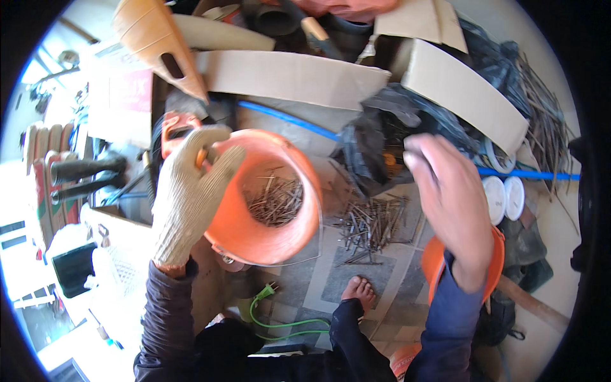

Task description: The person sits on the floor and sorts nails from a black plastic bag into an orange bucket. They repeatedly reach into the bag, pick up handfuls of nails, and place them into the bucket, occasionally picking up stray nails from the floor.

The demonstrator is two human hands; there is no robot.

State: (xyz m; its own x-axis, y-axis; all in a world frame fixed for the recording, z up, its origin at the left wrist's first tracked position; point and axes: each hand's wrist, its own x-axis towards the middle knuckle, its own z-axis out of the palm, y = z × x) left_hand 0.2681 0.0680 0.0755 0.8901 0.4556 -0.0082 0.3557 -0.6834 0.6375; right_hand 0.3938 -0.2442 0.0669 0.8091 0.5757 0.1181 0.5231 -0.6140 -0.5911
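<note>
My left hand point(191, 191), in a pale knitted work glove, is curled beside the left rim of an orange bucket point(219, 219). A small orange piece point(202, 157) shows between its thumb and fingers; what it belongs to is hidden. Inside the bucket lies a heap of nails point(275, 200). On the floor just right of the bucket is a second pile of dark nails point(372, 226). My bare right hand point(452, 197) hangs in the air right of that pile, slightly blurred, its fingers loosely bent and apart with nothing seen in them.
A second orange bucket point(433, 264) stands under my right forearm. Behind the nails are a black plastic bag point(375, 137), a blue pipe point(286, 118) and cardboard flaps point(293, 76). An orange-handled saw point(175, 130) is behind my left hand. A green plug and cord point(266, 291) lie near my bare foot point(359, 293).
</note>
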